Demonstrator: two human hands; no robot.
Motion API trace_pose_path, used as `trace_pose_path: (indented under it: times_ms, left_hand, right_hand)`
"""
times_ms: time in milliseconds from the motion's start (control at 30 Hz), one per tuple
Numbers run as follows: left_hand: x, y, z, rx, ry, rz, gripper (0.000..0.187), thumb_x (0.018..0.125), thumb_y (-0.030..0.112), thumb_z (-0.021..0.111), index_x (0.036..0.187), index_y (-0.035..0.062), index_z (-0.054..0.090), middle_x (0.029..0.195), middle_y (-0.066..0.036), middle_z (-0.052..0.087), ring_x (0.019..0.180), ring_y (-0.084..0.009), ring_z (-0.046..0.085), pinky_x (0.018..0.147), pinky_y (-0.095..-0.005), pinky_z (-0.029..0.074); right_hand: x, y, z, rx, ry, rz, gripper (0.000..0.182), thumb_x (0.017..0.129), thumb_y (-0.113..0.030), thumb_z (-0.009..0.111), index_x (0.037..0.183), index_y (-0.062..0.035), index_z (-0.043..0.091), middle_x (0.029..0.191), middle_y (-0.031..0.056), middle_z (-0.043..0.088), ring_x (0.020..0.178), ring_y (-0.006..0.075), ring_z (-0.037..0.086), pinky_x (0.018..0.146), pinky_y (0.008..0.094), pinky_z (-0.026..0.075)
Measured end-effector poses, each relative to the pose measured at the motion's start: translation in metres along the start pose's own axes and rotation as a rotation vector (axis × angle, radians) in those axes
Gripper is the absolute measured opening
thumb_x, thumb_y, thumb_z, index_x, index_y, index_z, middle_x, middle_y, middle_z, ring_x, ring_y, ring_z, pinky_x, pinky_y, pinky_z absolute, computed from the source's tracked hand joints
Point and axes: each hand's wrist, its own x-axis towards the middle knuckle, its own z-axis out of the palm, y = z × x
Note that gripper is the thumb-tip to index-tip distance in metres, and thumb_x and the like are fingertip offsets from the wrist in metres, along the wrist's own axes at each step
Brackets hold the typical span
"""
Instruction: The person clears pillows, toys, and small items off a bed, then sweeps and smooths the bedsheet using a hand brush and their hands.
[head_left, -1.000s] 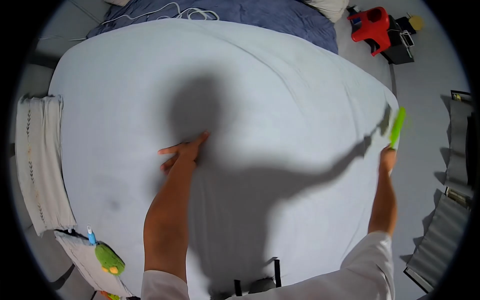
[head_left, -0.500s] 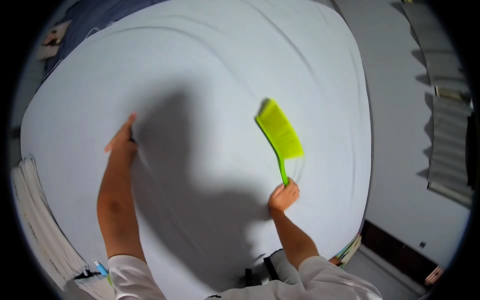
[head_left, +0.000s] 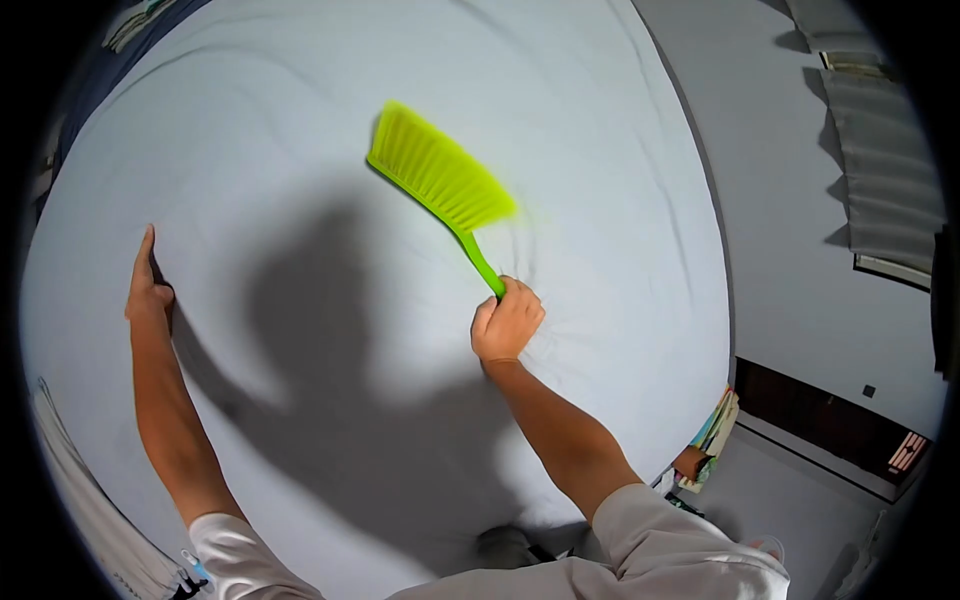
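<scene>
My right hand (head_left: 512,322) is wrapped round the handle of a bright green bed brush (head_left: 440,175). The brush's long row of yellow-green bristles points up and to the right, close over a pale bed sheet (head_left: 620,300). Off to the left, my left hand (head_left: 150,285) rests on the sheet, its fingers stretched out and holding nothing. Dark shadows of my head and arms fall on the sheet between the two hands, and soft creases run across the fabric near my right hand.
Dark blue fabric (head_left: 85,105) lies beyond the bed's far left edge. A pale curtain (head_left: 90,500) hangs along the near left side. At the right stand a pile of small items (head_left: 712,440), a grey curtain (head_left: 880,160) and a dark door (head_left: 815,410).
My right hand has swung the brush up and to the left across the sheet. The left hand appears farther left, and the whole view has shifted a little.
</scene>
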Motion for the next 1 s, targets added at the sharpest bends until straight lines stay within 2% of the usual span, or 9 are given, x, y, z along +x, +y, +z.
trace_pose_path:
  times_ms: [133, 233, 300, 400, 533, 733, 867, 933, 1000]
  left_hand:
    - [-0.004, -0.083, -0.050, 0.288, 0.303, 0.842, 0.085, 0.083, 0.035, 0.079, 0.145, -0.0046, 0.036, 0.146, -0.022, 0.044, 0.130, -0.0371, 0.048, 0.110, -0.0432, 0.040]
    - [-0.207, -0.229, 0.021, 1.191, 0.508, 1.167, 0.088, 0.080, 0.029, 0.077, 0.145, -0.0103, 0.032, 0.148, -0.030, 0.035, 0.134, -0.0445, 0.040, 0.112, -0.0486, 0.033]
    - [-0.321, -0.366, 0.044, 1.316, 0.200, 1.229, 0.096, 0.080, 0.036, 0.077, 0.150, -0.0071, 0.026, 0.151, -0.030, 0.031, 0.143, -0.0416, 0.029, 0.118, -0.0520, 0.022]
    - [-0.454, -0.609, 0.062, 2.341, 0.349, 0.723, 0.095, 0.092, 0.063, 0.043, 0.158, 0.0032, 0.009, 0.164, -0.023, 0.000, 0.151, -0.0424, 0.001, 0.108, -0.0767, 0.003]
    - [-0.535, -0.753, 0.047, 2.091, -0.163, 0.350, 0.102, 0.087, 0.068, 0.050, 0.159, 0.0135, 0.002, 0.163, -0.026, -0.006, 0.148, -0.0495, -0.006, 0.100, -0.0834, 0.012]
    - [-0.560, -0.682, 0.080, 1.974, -0.566, -0.107, 0.147, 0.063, 0.070, 0.079, 0.154, 0.0066, -0.019, 0.154, -0.034, -0.027, 0.141, -0.0554, -0.025, 0.098, -0.0847, 0.005]
    - [-0.570, -0.692, 0.092, 1.981, -0.445, -0.098, 0.169, 0.048, 0.065, 0.090, 0.148, 0.0029, -0.031, 0.149, -0.038, -0.034, 0.137, -0.0551, -0.034, 0.097, -0.0841, -0.002]
    - [-0.574, -0.697, 0.100, 1.998, -0.383, -0.067, 0.170, 0.048, 0.066, 0.090, 0.147, 0.0036, -0.034, 0.147, -0.039, -0.035, 0.135, -0.0559, -0.036, 0.097, -0.0838, -0.005]
    - [-0.581, -0.710, 0.097, 2.007, -0.343, -0.035, 0.171, 0.047, 0.066, 0.090, 0.146, 0.0046, -0.035, 0.147, -0.040, -0.035, 0.135, -0.0557, -0.037, 0.097, -0.0829, -0.006]
  right_hand:
    - [-0.004, 0.003, -0.001, 0.022, 0.069, -0.015, 0.039, 0.080, -0.015, 0.057, 0.117, -0.0048, 0.059, 0.112, 0.0138, 0.059, 0.108, 0.0331, 0.052, 0.093, 0.0466, 0.035]
    - [-0.004, 0.008, -0.001, 0.067, 0.076, 0.033, 0.039, 0.078, -0.017, 0.059, 0.115, -0.0056, 0.060, 0.107, 0.0125, 0.059, 0.104, 0.0326, 0.053, 0.091, 0.0453, 0.036]
    - [-0.003, 0.007, -0.010, 0.111, 0.048, 0.070, 0.035, 0.080, -0.022, 0.060, 0.111, -0.0064, 0.061, 0.105, 0.0116, 0.060, 0.104, 0.0317, 0.053, 0.091, 0.0443, 0.035]
    - [0.005, 0.017, -0.040, 0.240, -0.106, 0.085, 0.031, 0.088, -0.035, 0.060, 0.102, -0.0073, 0.063, 0.096, 0.0130, 0.063, 0.097, 0.0339, 0.056, 0.085, 0.0460, 0.039]
    - [-0.025, 0.048, -0.104, 0.480, -0.554, 0.172, 0.041, 0.098, -0.046, 0.053, 0.091, -0.0065, 0.060, 0.075, 0.0183, 0.064, 0.076, 0.0417, 0.060, 0.068, 0.0518, 0.044]
    - [-0.142, 0.208, -0.246, 0.564, -0.838, 0.126, 0.035, 0.101, -0.037, 0.052, 0.094, -0.0038, 0.059, 0.074, 0.0221, 0.064, 0.072, 0.0437, 0.061, 0.064, 0.0506, 0.046]
    - [-0.147, 0.393, -0.271, 0.701, -1.016, 0.141, 0.030, 0.100, -0.030, 0.053, 0.106, -0.0031, 0.065, 0.090, 0.0205, 0.069, 0.080, 0.0303, 0.066, 0.072, 0.0422, 0.051]
    - [-0.101, 0.511, -0.262, 0.675, -0.830, 0.109, 0.030, 0.100, -0.033, 0.053, 0.095, -0.0069, 0.066, 0.077, 0.0023, 0.063, 0.068, 0.0105, 0.055, 0.059, 0.0282, 0.047]
    - [-0.036, 0.594, -0.299, 0.607, -0.725, 0.684, 0.040, 0.100, -0.041, 0.050, 0.085, -0.0050, 0.063, 0.076, 0.0073, 0.064, 0.072, 0.0200, 0.062, 0.065, 0.0357, 0.050]
